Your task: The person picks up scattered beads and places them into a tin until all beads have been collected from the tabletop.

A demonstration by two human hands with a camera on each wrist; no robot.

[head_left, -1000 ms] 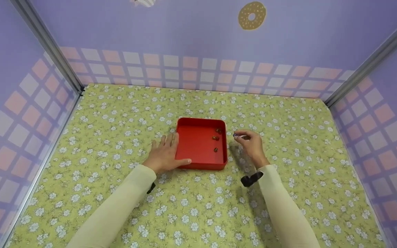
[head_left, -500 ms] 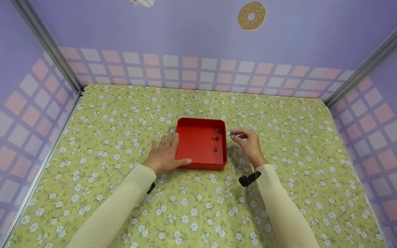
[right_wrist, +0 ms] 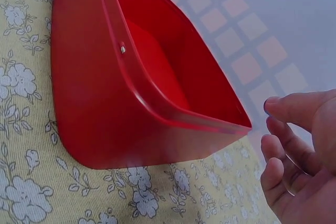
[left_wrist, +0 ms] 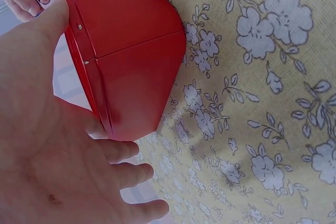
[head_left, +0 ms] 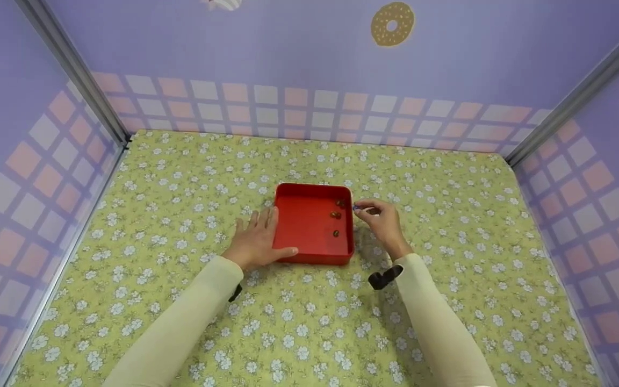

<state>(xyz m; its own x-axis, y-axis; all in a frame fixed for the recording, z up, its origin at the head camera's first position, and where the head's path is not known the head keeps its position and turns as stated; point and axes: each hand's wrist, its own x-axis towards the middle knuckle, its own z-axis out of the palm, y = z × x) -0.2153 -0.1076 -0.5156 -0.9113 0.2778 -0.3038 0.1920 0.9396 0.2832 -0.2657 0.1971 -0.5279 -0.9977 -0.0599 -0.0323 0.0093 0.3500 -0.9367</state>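
A red square tin [head_left: 309,228] stands on the cloth, with several small round greenish-brown pieces [head_left: 336,215] along the right side of its floor. At the tin's left side is my left hand [head_left: 254,241], its fingers spread and the thumb over the near rim; the left wrist view shows that thumb on the rim [left_wrist: 79,35]. My right hand [head_left: 387,223] is just outside the tin's right wall, at rim height. Between thumb and index finger it pinches a small blue object [head_left: 356,208], mostly hidden by the fingertips. In the right wrist view only a sliver of blue shows.
Yellow-green cloth with white flowers [head_left: 180,301] covers the table. Lilac walls with pink and white squares [head_left: 266,107] rise at the back and both sides, joined by metal corner posts [head_left: 81,70]. A dark wrist camera [head_left: 384,278] sits under the right sleeve.
My right hand has moved left with the small blue object, from a short gap beside the tin to right at its right rim. My left hand and the tin have stayed put.
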